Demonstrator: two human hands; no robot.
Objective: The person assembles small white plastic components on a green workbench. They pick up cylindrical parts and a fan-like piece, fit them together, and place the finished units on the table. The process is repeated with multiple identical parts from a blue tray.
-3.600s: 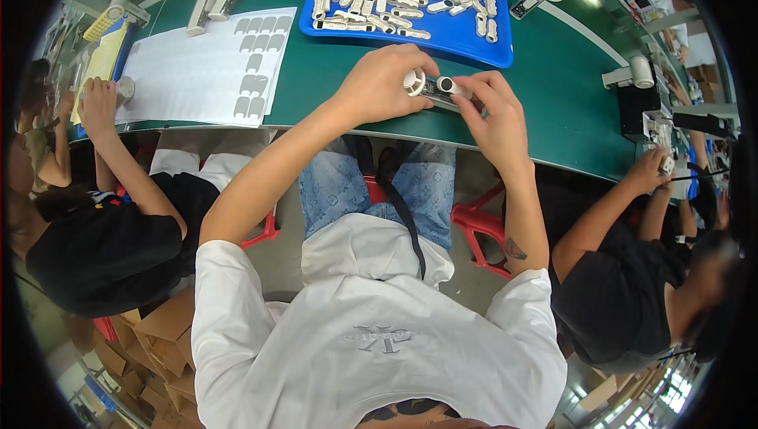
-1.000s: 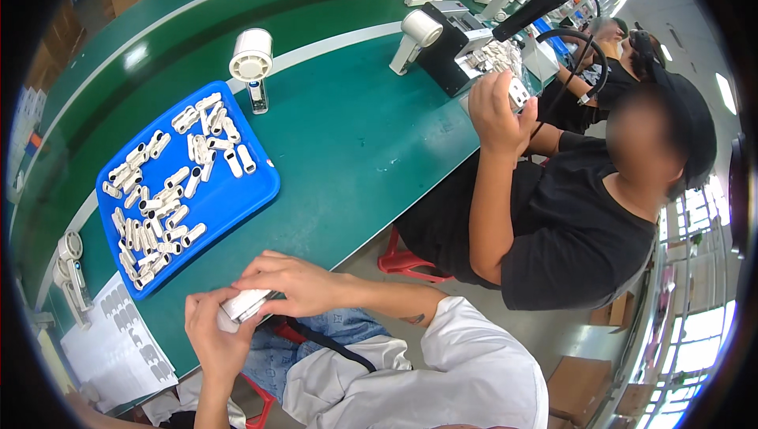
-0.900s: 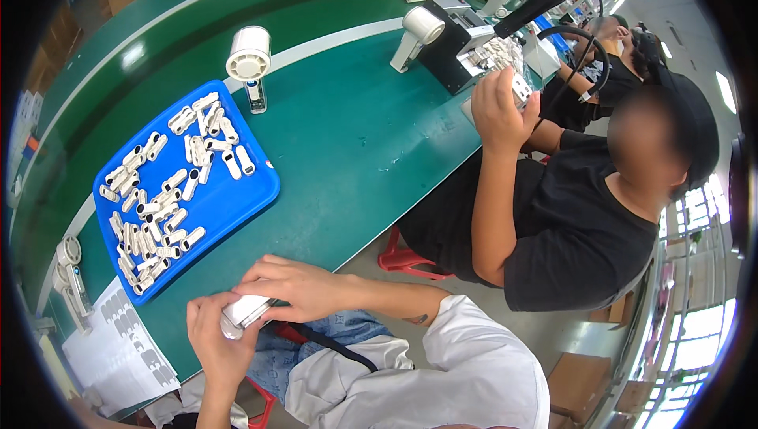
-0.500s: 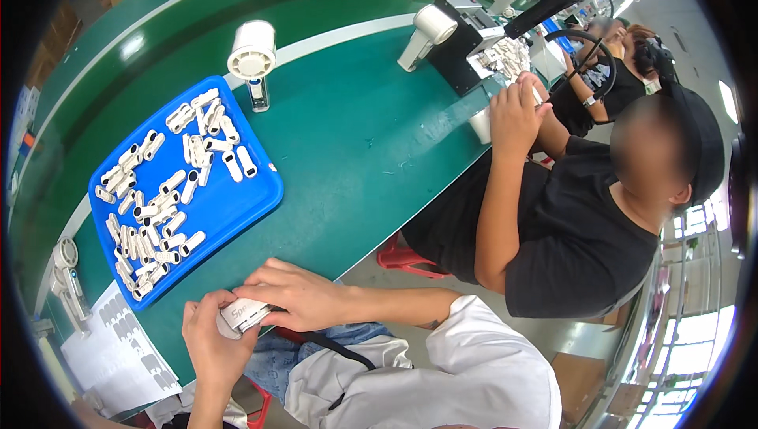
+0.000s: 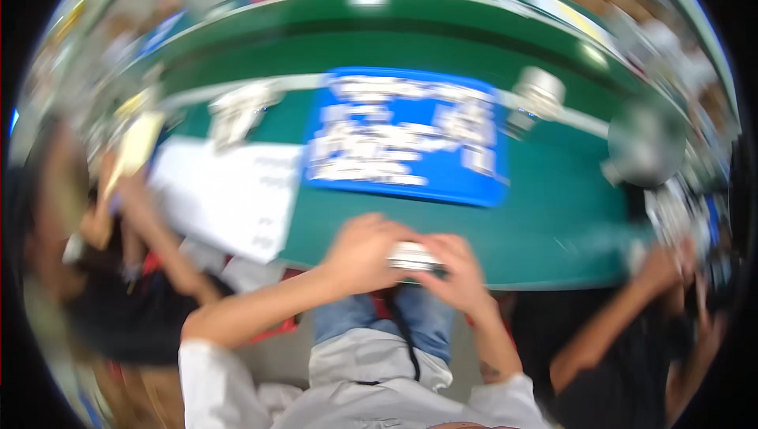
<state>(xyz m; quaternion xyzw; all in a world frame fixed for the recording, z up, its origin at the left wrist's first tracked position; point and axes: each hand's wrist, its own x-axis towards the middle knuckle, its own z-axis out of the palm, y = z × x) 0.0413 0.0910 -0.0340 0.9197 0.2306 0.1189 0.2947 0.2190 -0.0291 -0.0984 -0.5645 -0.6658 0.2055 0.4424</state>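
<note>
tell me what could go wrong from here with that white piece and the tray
If the left hand or right hand slips, the white piece could drop off the near edge of the green table. Bumping the blue tray might shift the crowded white parts in it.

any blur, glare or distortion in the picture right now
Head view: blur streaks the small white parts in the blue tray; the left hand, right hand and the white piece they hold look soft. Same head view: glare whitens a patch of the green panel, and the panel's long edge curves.
</note>
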